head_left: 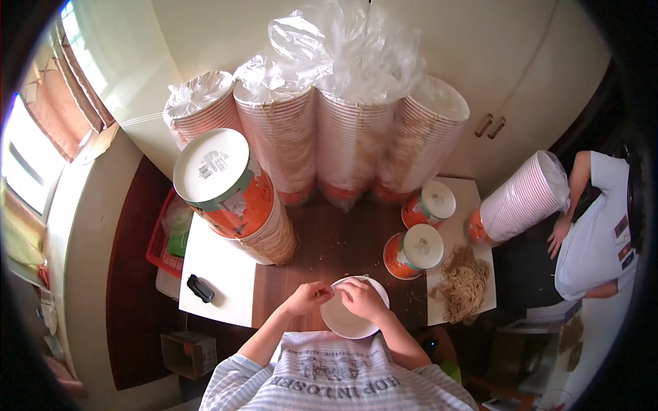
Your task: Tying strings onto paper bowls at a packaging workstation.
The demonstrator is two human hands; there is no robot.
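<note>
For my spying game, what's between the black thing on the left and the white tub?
In the head view: white panel, brown tabletop, then the left hand, going from the black thing to the white tub.

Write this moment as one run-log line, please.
left hand: near left rim of white container | right hand: over container | grip: unclear | tan fibre bundle: right of container

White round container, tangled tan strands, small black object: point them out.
White round container (347, 320): head view, bare inner surface.
Tangled tan strands (463, 284): head view, middle of heap.
Small black object (199, 288): head view, upper side.
</note>
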